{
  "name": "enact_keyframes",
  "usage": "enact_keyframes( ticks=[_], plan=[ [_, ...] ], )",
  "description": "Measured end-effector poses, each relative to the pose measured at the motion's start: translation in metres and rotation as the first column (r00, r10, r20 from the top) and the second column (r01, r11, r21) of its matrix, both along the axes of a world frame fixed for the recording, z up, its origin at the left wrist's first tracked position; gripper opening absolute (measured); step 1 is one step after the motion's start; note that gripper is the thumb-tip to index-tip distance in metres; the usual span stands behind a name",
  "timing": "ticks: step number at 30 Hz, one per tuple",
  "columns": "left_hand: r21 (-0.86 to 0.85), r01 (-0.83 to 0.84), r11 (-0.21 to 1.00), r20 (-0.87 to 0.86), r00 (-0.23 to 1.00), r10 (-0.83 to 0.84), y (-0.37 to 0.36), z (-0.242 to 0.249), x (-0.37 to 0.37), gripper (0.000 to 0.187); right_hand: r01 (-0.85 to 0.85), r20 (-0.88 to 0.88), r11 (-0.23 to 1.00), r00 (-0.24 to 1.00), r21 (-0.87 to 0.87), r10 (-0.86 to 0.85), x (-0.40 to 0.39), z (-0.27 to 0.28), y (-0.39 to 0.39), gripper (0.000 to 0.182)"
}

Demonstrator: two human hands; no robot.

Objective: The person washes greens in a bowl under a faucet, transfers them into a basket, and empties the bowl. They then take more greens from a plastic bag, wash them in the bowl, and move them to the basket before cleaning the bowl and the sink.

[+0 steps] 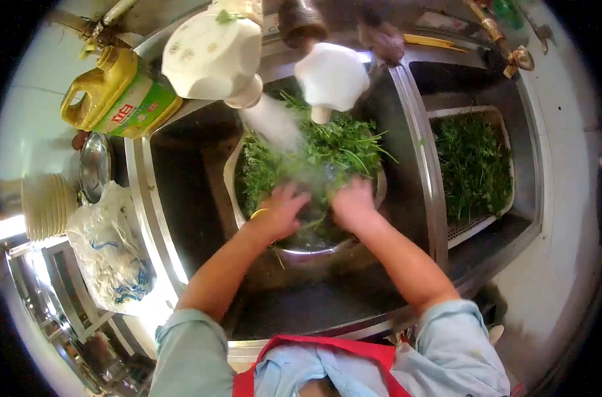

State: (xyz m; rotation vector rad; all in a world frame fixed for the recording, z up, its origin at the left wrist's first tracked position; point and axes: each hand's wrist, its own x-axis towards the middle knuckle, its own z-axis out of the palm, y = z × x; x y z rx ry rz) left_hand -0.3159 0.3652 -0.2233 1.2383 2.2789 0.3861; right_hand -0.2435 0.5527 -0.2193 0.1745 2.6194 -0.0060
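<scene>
Leafy green herbs (344, 142) that look like coriander fill a metal-rimmed basin (231, 175) in the middle sink. A white stream of water (274, 122) pours onto them from the faucet at the upper left. At the basin's near left side, my left hand (284, 208), with a yellow bracelet at the wrist, has its fingers curled into the herbs. My right hand (354, 204) grips the herbs at the near right side, its fingertips sunk among leaves and stems. The two hands are a short distance apart.
Two large white faucet knobs (211, 56) (332, 76) overhang the sink. On the right, a white basket (506, 132) holds more greens in another sink. A yellow jug (105, 92), stacked plates (46, 205) and a plastic bag (109, 245) stand left. A metal divider (423, 152) separates the sinks.
</scene>
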Motion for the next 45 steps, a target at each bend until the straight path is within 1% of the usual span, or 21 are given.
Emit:
enact_keyframes(
  ticks=[2,3,4,6,8,9,10,12,14,15,16,18,25,29,33,35,38,41,42,44,45],
  plan=[
    [0.046,-0.124,0.991,0.113,0.986,0.118,-0.024,0.023,-0.009,0.042,0.217,0.183,0.959,0.966,-0.183,-0.184,-0.005,0.044,0.013,0.035],
    [0.061,-0.193,0.979,0.167,0.969,0.18,-0.036,0.032,-0.012,0.038,0.228,-0.113,0.931,0.957,-0.284,-0.269,-0.004,0.044,0.027,0.027],
    [0.199,-0.287,0.937,0.036,0.958,0.285,-0.046,0.03,-0.02,0.038,0.203,-0.393,0.899,0.846,-0.388,-0.36,-0.008,0.041,0.047,0.022],
    [0.489,-0.372,0.789,-0.18,0.842,0.508,-0.058,0.014,-0.042,0.039,0.26,-0.653,0.867,0.576,-0.424,-0.492,-0.045,0.007,0.081,0.037],
    [0.428,-0.619,0.659,-0.237,0.626,0.743,-0.053,-0.007,-0.074,0.04,0.456,-0.259,0.604,0.616,-0.653,-0.744,-0.099,-0.029,0.1,0.053],
    [0.284,-0.76,0.584,0.025,0.615,0.788,-0.05,-0.023,-0.097,0.046,0.335,-0.329,0.598,0.595,-0.728,-0.733,-0.118,-0.033,0.087,0.059],
    [0.104,-0.845,0.525,0.28,0.531,0.8,-0.046,-0.036,-0.121,0.053,0.375,-0.339,0.693,0.668,-0.615,-0.662,-0.14,-0.047,0.08,0.064],
    [-0.1,-0.735,0.67,0.233,0.638,0.734,-0.018,-0.035,-0.147,0.072,0.394,-0.297,0.88,0.835,-0.266,-0.464,-0.171,-0.074,0.058,0.074],
    [0.095,-0.734,0.673,0.222,0.675,0.704,0.005,-0.044,-0.155,0.077,0.277,-0.328,0.945,0.889,-0.172,-0.32,-0.155,-0.073,0.034,0.077],
    [0.053,-0.738,0.673,0.33,0.649,0.686,0.012,-0.045,-0.16,0.074,0.208,-0.359,0.966,0.899,-0.151,-0.25,-0.141,-0.067,0.022,0.077],
    [0.028,-0.676,0.736,0.192,0.726,0.66,0.016,-0.041,-0.157,0.073,0.026,-0.463,0.994,0.883,-0.111,-0.075,-0.121,-0.065,0.013,0.076],
    [-0.068,-0.538,0.84,-0.086,0.843,0.532,0.022,-0.033,-0.141,0.072,-0.001,-0.238,0.981,0.97,-0.195,-0.047,-0.105,-0.023,-0.023,0.068],
    [0.145,-0.155,0.977,-0.156,0.972,0.177,-0.001,-0.036,-0.071,0.061,-0.271,-0.451,0.928,0.882,-0.255,0.133,-0.02,-0.054,-0.048,0.058],
    [0.088,-0.145,0.986,-0.258,0.952,0.163,-0.002,-0.045,-0.043,0.061,-0.307,-0.506,0.923,0.849,-0.233,0.155,-0.019,-0.132,-0.034,0.049],
    [-0.013,-0.235,0.972,-0.27,0.937,0.223,0.004,-0.055,-0.05,0.061,-0.362,-0.458,0.918,0.851,-0.16,0.256,-0.032,-0.082,-0.032,0.047],
    [-0.059,-0.243,0.968,-0.283,0.934,0.218,0.005,-0.055,-0.054,0.057,-0.347,-0.489,0.918,0.845,-0.195,0.216,-0.028,-0.082,-0.034,0.046],
    [-0.175,-0.13,0.976,-0.263,0.961,0.081,0.011,-0.029,-0.087,0.046,-0.183,-0.304,0.945,0.948,-0.27,0.097,-0.013,0.004,-0.042,0.049],
    [0.236,0.157,0.959,-0.311,0.947,-0.079,0.031,-0.039,-0.136,0.033,-0.115,-0.585,0.889,0.788,-0.444,-0.19,0.028,0.036,-0.047,0.06],
    [0.122,0.087,0.989,-0.275,0.96,-0.05,0.042,-0.024,-0.13,0.032,-0.067,-0.623,0.876,0.729,-0.478,-0.284,0.041,0.042,-0.046,0.065],
    [-0.118,-0.056,0.991,-0.216,0.976,0.029,0.072,0.025,-0.118,0.03,0.167,-0.483,0.659,0.553,-0.734,-0.679,0.063,0.035,-0.041,0.075],
    [-0.009,0.004,1.0,-0.144,0.99,-0.006,0.068,0.004,-0.124,0.031,0.232,-0.253,0.382,0.441,-0.895,-0.861,0.073,0.003,-0.033,0.083]
  ],
)
